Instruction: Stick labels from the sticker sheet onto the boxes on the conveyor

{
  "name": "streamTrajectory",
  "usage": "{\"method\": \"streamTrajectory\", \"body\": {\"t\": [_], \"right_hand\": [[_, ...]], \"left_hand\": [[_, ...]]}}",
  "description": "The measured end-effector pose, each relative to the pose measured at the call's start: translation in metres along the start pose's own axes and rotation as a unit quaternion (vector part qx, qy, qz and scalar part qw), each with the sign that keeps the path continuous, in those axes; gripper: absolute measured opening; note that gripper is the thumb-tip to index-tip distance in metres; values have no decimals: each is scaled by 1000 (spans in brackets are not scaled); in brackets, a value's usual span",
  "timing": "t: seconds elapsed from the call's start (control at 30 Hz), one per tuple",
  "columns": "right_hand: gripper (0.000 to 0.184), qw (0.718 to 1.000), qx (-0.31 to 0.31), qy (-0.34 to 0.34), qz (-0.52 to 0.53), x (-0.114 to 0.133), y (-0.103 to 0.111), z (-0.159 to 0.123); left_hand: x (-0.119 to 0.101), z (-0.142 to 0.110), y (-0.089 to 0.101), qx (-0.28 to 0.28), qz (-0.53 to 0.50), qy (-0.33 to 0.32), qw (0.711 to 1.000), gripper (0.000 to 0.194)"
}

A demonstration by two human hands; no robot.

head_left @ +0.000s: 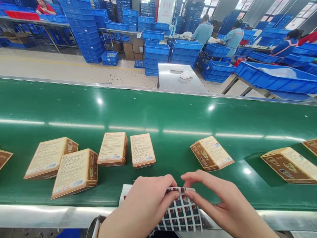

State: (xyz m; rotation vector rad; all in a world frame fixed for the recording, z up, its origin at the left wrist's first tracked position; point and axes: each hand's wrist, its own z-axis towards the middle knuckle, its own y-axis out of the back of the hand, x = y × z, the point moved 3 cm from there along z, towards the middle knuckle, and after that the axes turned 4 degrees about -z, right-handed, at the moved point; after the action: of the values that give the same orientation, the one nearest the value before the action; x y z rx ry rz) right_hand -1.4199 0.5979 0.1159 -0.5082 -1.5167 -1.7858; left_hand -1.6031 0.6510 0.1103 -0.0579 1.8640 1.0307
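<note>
A sheet of small stickers, dark and red pictures in a white grid, is bent over the near edge of the green conveyor belt. My left hand is closed on its upper part, thumb in front and fingers behind. At the upper right corner of the sheet, my right hand has its thumb on the front and its index finger curled over the edge. Whether a single sticker is between these fingertips is too small to tell. Just beyond my hands lie a brown and cream box and another such box.
Several more boxes lie along the green conveyor belt, with a tilted one at the right. A metal rail borders the near side. Beyond stand a metal table, stacked blue crates and several people.
</note>
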Motion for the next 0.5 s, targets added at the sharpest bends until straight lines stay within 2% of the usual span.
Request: {"method": "streamTrajectory", "body": {"t": [0.07, 0.13, 0.23, 0.3, 0.37, 0.43, 0.5], "right_hand": [[10, 996, -19, 64, -52, 11, -7, 4], [13, 988, -30, 116, -100, 20, -16, 6], [16, 985, -25, 130, -113, 26, -25, 8], [14, 995, -25, 80, -58, 23, -29, 13], [15, 998, -38, -16, 44, 12, -34, 22], [19, 974, -76, -124, 172, -2, -45, 36], [24, 925, -121, -203, 298, -15, -63, 52]], "left_hand": [[6, -6, 1, 1, 10, 7, 1000, 16], [11, -10, 3, -3, 12, 18, 1000, 15], [20, -17, 8, -22, 2, 40, 999, 13], [27, -22, 12, -33, -6, 57, 998, 13], [33, -29, 18, -36, 0, 54, 998, 12], [37, -35, 23, -46, 30, 0, 998, 9], [40, -41, 25, -65, 91, -86, 990, 8]]}}
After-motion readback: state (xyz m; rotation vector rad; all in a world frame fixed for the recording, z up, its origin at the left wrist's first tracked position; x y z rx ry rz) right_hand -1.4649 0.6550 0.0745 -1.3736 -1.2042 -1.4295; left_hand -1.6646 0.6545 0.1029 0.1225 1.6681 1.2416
